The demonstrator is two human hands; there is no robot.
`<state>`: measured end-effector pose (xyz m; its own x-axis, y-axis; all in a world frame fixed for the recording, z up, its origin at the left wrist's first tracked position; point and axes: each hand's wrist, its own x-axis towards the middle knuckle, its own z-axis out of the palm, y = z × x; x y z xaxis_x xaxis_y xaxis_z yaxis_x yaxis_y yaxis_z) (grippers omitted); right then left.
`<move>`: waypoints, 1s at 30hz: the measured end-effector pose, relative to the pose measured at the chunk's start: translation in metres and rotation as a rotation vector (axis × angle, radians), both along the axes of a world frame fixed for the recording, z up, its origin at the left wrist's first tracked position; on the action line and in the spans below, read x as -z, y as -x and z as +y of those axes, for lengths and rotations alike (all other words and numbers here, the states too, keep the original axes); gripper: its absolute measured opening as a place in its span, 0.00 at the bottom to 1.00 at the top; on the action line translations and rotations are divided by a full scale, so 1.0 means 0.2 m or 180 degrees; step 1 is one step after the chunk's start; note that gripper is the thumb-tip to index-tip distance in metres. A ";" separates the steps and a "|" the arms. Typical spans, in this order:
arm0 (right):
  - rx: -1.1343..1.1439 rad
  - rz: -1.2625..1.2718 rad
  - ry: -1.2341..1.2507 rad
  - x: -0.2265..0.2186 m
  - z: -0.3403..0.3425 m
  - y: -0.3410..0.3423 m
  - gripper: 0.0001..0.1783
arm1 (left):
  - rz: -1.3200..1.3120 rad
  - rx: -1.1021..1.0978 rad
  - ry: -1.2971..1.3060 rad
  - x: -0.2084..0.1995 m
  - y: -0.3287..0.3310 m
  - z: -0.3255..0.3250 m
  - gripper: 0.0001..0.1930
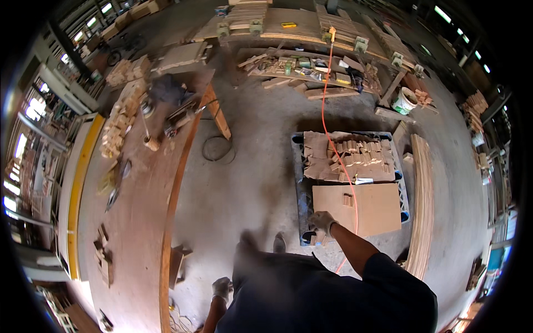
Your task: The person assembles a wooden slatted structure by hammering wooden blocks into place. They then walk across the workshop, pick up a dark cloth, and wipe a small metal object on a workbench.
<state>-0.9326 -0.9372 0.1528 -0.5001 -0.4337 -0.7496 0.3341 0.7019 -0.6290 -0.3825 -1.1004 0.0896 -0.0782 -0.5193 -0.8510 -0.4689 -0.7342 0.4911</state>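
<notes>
My right hand (322, 220), in a pale work glove, reaches over the left front corner of a blue pallet (300, 191). Its fingers are bent inward, and what they hold, if anything, is hidden. Just below it, small wood pieces (318, 240) show at the pallet's corner. A flat brown cardboard sheet (377, 211) lies on the pallet's near half, with a few small wood blocks (347, 200) on it. Behind it, several more wood blocks (361, 152) lie on crumpled brown cardboard. My left hand (222, 287), also gloved, hangs low beside my body, its fingers curled with nothing visible in them.
An orange cord (324, 105) runs down across the pallet. Long boards (419, 205) lie to its right. At left stands a long worktable (139, 222) with wood blocks (123, 116) and tools. A white bucket (405, 101) and a timber-loaded bench (288, 28) are farther back.
</notes>
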 end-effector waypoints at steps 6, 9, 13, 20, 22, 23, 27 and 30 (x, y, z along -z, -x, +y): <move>-0.0913 0.0452 -0.0695 0.27 -0.09 0.22 0.13 | 0.0273 0.0165 -0.0031 0.04 0.54 -0.84 0.11; -0.0701 0.0385 -0.1226 0.49 -0.04 0.21 0.20 | 0.0537 0.0369 0.0151 0.02 0.86 -1.27 0.09; -0.0950 0.0215 -0.1592 0.48 -0.08 0.08 0.23 | 0.0720 0.0882 0.0401 0.07 1.22 -1.77 0.10; 0.0554 -0.0026 -0.1514 -0.04 -0.71 0.07 0.25 | 0.1484 0.3061 0.2071 0.45 1.87 -2.46 0.12; 0.0572 -0.0029 -0.1553 -0.10 -0.86 0.16 0.28 | 0.1530 0.3305 0.2061 0.45 2.12 -2.53 0.13; 0.0677 -0.0116 -0.1476 -0.10 -0.92 0.21 0.28 | 0.1547 0.3454 0.2099 0.44 2.25 -2.55 0.13; 0.1043 -0.0373 -0.1314 0.03 -1.04 0.48 0.21 | 0.1716 0.3737 0.2074 0.34 2.75 -2.61 0.14; 0.1203 -0.0501 -0.1253 0.20 -1.17 0.85 0.18 | 0.1921 0.3475 0.1643 0.31 3.13 -2.73 0.13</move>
<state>-1.1035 -1.1711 0.1134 -0.4355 0.0808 -0.8966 0.6761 0.6869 -0.2665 -1.0086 -1.6470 0.0276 -0.9432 -0.1998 -0.2653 -0.3045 0.2018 0.9309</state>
